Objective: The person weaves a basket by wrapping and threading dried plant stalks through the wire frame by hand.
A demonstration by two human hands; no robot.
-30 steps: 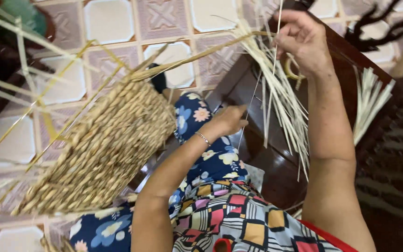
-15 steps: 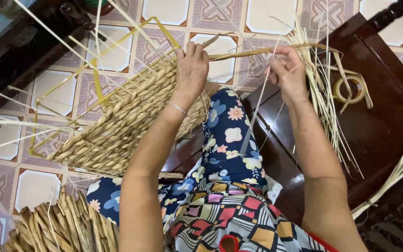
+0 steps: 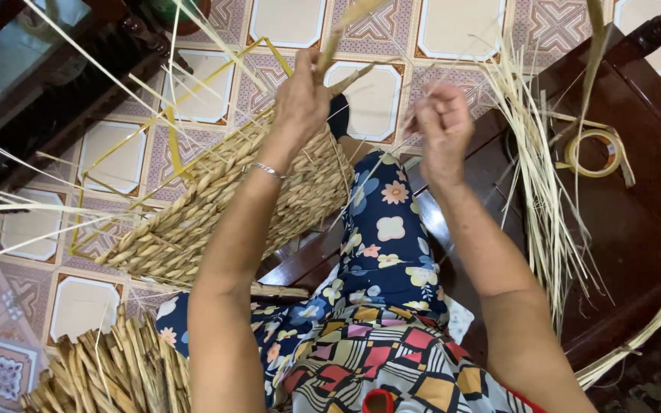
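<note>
A half-woven straw basket on a yellow wire frame rests against my knee, tilted over the tiled floor. My left hand is at its upper rim, fingers closed on a flat straw strand that runs upward. My right hand hovers just right of the basket, fingers pinched on a thin pale fibre I can barely make out. A loose bundle of pale straw strips lies to the right on the dark wooden bench.
A roll of tape sits on the bench by the strips. Another woven straw piece lies at the lower left. A dark cabinet stands at the upper left. More long strands curve along the right edge.
My right hand left the straw bundle and came in toward the basket. My left hand climbed from my lap to the basket's rim and took hold of a strand.
</note>
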